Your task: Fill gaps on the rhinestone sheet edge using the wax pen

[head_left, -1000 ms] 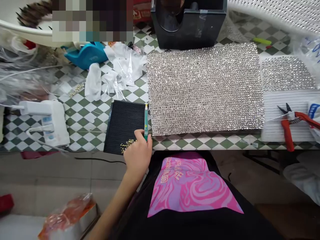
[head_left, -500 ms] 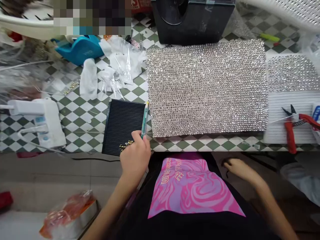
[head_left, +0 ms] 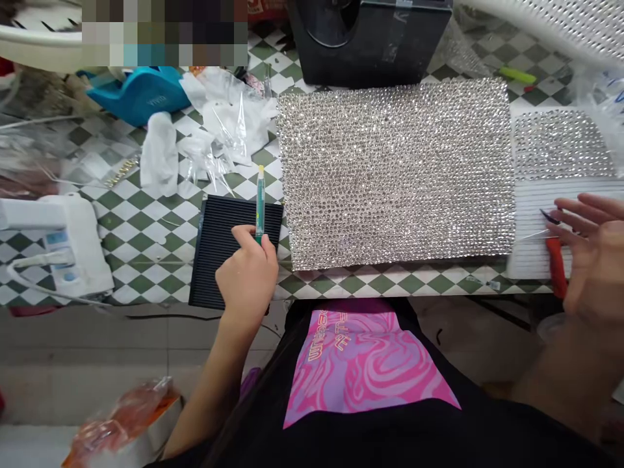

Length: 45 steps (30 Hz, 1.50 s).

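My left hand [head_left: 247, 274] holds a teal pen-like stick [head_left: 260, 198] with a yellow tip, upright over the black ridged tray [head_left: 219, 240]. Several gold pieces seen earlier on that tray are now hidden behind this hand. At the right, my right hand [head_left: 592, 250] is open with its fingers spread, over the red-handled pliers [head_left: 556, 266] on a white ribbed board [head_left: 531, 260]. Its lower part is blurred. Between the hands lies a wide sheet of silvery rhinestones [head_left: 400, 175].
Behind the rhinestone sheet stands a black box [head_left: 365, 45]. A blue tape dispenser [head_left: 141, 96], crumpled white wrapping [head_left: 160, 153] and a white power strip [head_left: 85, 244] lie at the left. The checkered table's front edge runs below.
My right hand has risen from below the table edge to the pliers and spread its fingers. My left hand has shifted left with the stick, now covering the gold pieces.
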Each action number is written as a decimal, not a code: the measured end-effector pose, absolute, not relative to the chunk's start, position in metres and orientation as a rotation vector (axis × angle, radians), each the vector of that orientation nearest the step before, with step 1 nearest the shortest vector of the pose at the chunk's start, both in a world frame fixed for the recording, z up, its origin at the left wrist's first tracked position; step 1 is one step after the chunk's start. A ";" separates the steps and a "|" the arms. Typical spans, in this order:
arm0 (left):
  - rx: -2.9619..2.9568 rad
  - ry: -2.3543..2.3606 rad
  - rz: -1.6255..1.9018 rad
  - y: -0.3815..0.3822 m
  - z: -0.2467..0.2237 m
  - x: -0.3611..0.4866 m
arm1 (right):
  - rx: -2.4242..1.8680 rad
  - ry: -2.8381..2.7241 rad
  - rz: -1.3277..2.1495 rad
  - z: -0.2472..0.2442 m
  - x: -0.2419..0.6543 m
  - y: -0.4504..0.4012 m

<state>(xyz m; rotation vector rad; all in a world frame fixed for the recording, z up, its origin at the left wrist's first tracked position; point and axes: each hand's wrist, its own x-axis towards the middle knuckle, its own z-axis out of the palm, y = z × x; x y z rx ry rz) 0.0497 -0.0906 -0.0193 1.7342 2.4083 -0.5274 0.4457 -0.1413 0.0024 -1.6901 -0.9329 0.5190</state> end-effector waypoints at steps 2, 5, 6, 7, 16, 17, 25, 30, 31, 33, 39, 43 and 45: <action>1.743 2.417 -0.501 -0.088 -0.019 0.049 | -1.717 -0.916 0.569 -0.001 0.454 -0.135; 1.740 2.449 -0.474 -0.084 -0.017 0.046 | -1.740 -0.915 0.676 -0.005 0.463 -0.126; 1.736 2.454 -0.476 -0.082 -0.016 0.044 | -1.747 -0.915 0.699 -0.007 0.465 -0.123; 1.735 2.457 -0.481 -0.080 -0.014 0.043 | -1.756 -0.914 0.721 -0.008 0.467 -0.120; 1.683 2.512 -0.659 -0.072 -0.017 0.031 | -1.877 -1.059 0.876 -0.029 0.479 -0.105; 1.677 2.507 -0.680 -0.072 -0.016 0.031 | -1.886 -1.053 0.889 -0.030 0.480 -0.105; 1.606 2.400 -0.850 -0.067 -0.001 0.041 | -1.845 -1.058 0.954 -0.031 0.487 -0.105; 1.564 2.376 -0.887 -0.063 0.005 0.042 | -1.824 -0.986 0.966 -0.028 0.482 -0.103; 1.563 2.367 -0.886 -0.062 0.006 0.042 | -1.818 -0.979 0.971 -0.028 0.481 -0.103; 1.557 2.364 -0.874 -0.062 0.008 0.042 | -1.807 -0.966 0.978 -0.027 0.481 -0.103; 1.595 2.478 -0.671 -0.065 0.009 0.044 | -1.774 -0.927 0.996 -0.027 0.482 -0.103; 1.821 2.432 -0.219 -0.068 0.010 0.047 | -1.773 -0.877 1.008 -0.029 0.486 -0.101; 2.076 2.234 0.204 -0.069 0.017 0.053 | -1.770 -0.846 1.004 -0.030 0.488 -0.098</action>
